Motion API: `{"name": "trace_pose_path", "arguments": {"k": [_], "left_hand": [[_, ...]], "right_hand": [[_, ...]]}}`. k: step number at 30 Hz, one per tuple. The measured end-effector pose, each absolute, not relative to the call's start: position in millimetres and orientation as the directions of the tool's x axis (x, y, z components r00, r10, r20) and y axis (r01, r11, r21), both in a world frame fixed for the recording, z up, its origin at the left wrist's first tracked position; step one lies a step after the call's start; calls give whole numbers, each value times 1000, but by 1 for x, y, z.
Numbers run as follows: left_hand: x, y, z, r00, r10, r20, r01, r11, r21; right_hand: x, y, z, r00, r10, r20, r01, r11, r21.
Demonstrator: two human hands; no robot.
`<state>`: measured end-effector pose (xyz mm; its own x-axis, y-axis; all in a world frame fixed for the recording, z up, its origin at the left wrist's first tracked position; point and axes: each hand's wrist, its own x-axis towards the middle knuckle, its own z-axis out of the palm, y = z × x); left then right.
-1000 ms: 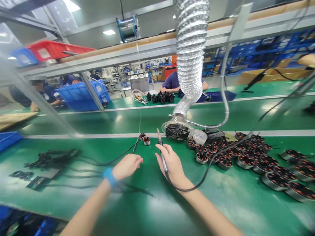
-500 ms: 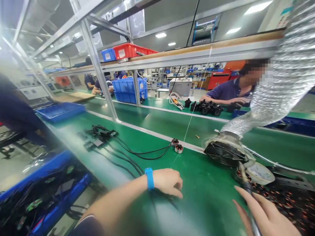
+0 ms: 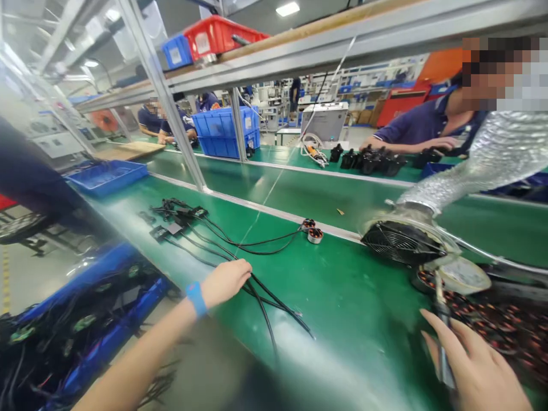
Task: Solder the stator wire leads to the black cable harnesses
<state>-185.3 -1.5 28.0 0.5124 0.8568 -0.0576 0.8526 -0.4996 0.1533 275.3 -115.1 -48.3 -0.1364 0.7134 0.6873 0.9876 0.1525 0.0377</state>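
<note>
My left hand (image 3: 226, 281), with a blue band at the wrist, lies over several black cables (image 3: 274, 298); its fingers are closed at them, and the fingertips are partly hidden. These cables run from a dark bundle of connectors (image 3: 182, 216) and end loose to the right of the hand. My right hand (image 3: 475, 357) is wrapped round a soldering iron (image 3: 443, 317), its tip pointing up and away beside the motor stators. Two small copper-wound motor stators (image 3: 315, 236) sit by the metal strip, with cables reaching them.
A fume fan (image 3: 400, 242) on a silver duct (image 3: 475, 165) stands before my right hand. Many stators (image 3: 500, 325) crowd the right. A blue bin (image 3: 81, 337) of cabled boards is below left, a blue tray (image 3: 109, 178) behind it. A co-worker (image 3: 423, 128) sits across the bench.
The view has swung left. My left hand has moved from near the two stators to the loose cables and closed there. The right hand keeps the soldering iron.
</note>
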Motion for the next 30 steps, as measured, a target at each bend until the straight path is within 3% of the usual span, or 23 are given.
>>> {"name": "trace_pose_path", "arguments": {"k": [2, 6, 12, 18, 24, 30], "left_hand": [[-187, -1, 27, 530, 845, -69, 837, -507, 206], [-170, -6, 21, 608, 785, -123, 776, -554, 302], [-122, 0, -1, 711, 698, -83, 688, -667, 286], [-69, 16, 5, 752, 657, -57, 649, -722, 241], [-34, 20, 21, 782, 623, 22, 533, -686, 495], [-8, 23, 21, 806, 591, 28, 394, -573, 719]], "right_hand": [[273, -121, -43, -206, 766, 609, 979, 165, 124], [269, -131, -37, -157, 777, 609, 988, 120, 101], [267, -137, -37, 22, 753, 658, 999, -45, 19], [271, -133, -43, 84, 789, 609, 996, -43, -82], [264, -127, -31, 173, 774, 609, 939, 57, -339], [211, -116, -27, 183, 807, 562, 847, 160, -507]]}}
